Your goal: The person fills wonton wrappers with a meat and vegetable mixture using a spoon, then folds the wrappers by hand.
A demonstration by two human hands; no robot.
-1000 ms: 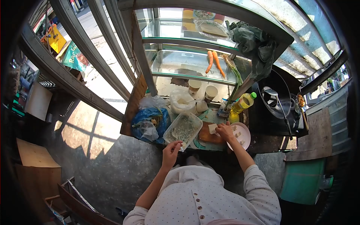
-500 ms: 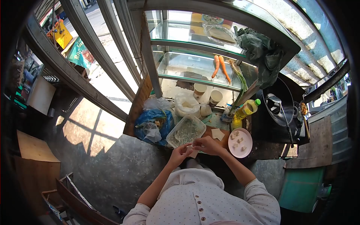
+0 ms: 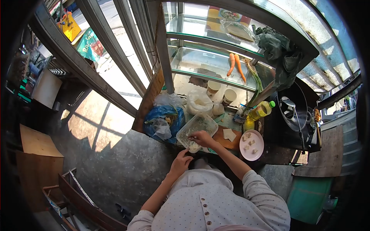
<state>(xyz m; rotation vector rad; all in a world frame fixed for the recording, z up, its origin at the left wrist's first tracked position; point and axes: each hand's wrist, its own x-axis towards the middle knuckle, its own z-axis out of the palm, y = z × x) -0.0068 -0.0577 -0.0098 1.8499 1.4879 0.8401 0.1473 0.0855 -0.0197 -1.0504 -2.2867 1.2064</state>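
My left hand [image 3: 180,162] is closed at the near edge of a clear plastic tub [image 3: 207,124]. A pale dough wrapper [image 3: 194,148] shows at its fingertips, partly blending with the tub. Over the tub, my right hand [image 3: 203,139] has its fingers pinched together above a whitish shredded mixture; what they hold is too small to make out. On the wooden board [image 3: 220,139] to the right lie pale square wrappers [image 3: 229,134]. Beside the board, a pink plate [image 3: 246,155] carries several small folded dumplings [image 3: 251,142].
A blue plastic bag [image 3: 175,125] sits left of the tub, a white bag [image 3: 198,103] behind it. Paper cups [image 3: 229,97], an oil bottle [image 3: 259,111] and carrots [image 3: 239,69] are farther back. A black wok [image 3: 298,98] stands right, below the glass cabinet's side.
My hands, together in front of the tub before, have moved apart. The right hand has gone forward and left over the tub; the left has dropped slightly lower. The camera view has shifted slightly.
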